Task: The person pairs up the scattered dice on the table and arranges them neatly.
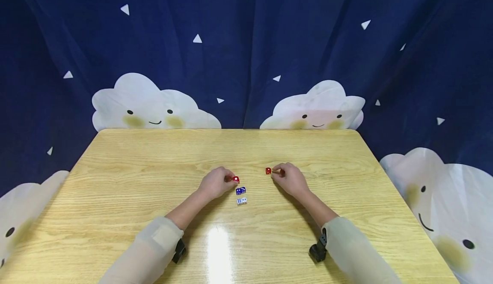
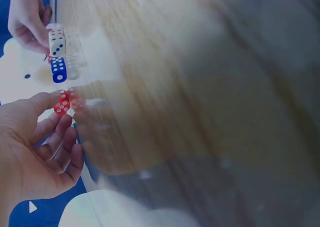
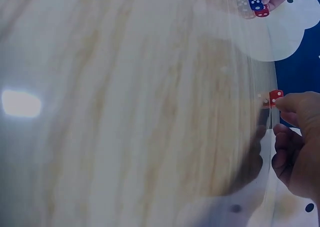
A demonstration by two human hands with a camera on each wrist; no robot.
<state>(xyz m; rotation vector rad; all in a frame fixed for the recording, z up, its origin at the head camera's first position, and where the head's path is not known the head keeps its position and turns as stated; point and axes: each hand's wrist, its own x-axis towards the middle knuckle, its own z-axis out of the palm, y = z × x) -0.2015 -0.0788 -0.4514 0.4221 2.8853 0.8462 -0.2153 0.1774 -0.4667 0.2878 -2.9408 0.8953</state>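
Note:
Two red dice are in the head view. My left hand (image 1: pixel 218 182) pinches the nearer-left red die (image 1: pixel 236 179) between thumb and fingertips, and its other fingers curl loosely in the left wrist view. Farther right, my right hand (image 1: pixel 291 180) has its thumb and index finger at the other red die (image 1: pixel 268 171); the right wrist view shows that fingertip grip on the red cube (image 3: pixel 275 98). Just in front of the left hand's die sits a pair of blue dice (image 1: pixel 239 191) side by side. Closer to me lies a pair of white dice (image 1: pixel 239 201), also touching.
All dice rest on a glossy light wood table (image 1: pixel 154 159) with a bright reflection near the front. A dark blue curtain (image 1: pixel 239 27) with white clouds hangs behind the table's back edge and along its sides.

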